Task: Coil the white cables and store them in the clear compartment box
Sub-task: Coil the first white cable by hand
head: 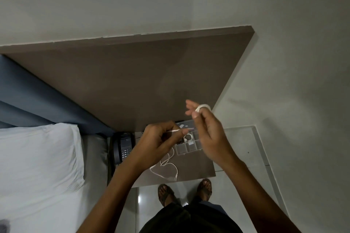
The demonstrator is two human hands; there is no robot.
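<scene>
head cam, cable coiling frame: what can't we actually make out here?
- Clear box, head view: left side hidden behind the left hand, right side behind the right hand; compartment contents too small beyond one white coil.
- Cable wound on the right fingers: turns blurred, uncountable.
- Loose cable on the table: plug type too small.

Both hands raised, left point(160, 139) pinching, right point(205, 125) fingers curled.

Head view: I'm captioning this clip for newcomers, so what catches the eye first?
Two raised hands at centre: the right hand has white cable wound around its fingers, while the left hand pinches the strand. Below them, the clear compartment box sits on a brown table, a loose white cable beside it.
</scene>
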